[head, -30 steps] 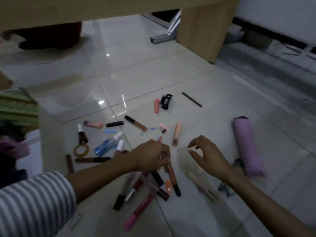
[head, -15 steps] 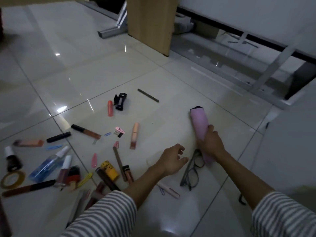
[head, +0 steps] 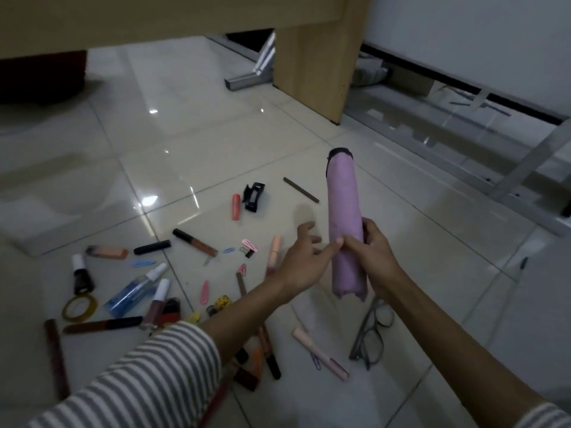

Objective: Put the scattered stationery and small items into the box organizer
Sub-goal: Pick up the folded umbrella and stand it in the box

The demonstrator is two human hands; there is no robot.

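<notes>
Up off the floor (head: 185, 149) since the earlier frame, the pink roll (head: 344, 217) is now held in the air, nearly upright. Small items lie scattered on the tiles to the left, among them a blue spray bottle (head: 134, 291) and, farther back, a black claw clip (head: 254, 196). The left hand (head: 301, 264) has its fingers apart and straight, one fingertip touching the roll. The right hand (head: 375, 257) has its fingers clamped round the roll's lower half. Glasses (head: 370, 344) lie on the floor beneath it.

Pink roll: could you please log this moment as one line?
right hand grips pink roll above floor | left hand open, finger touching roll | glasses on floor
</notes>
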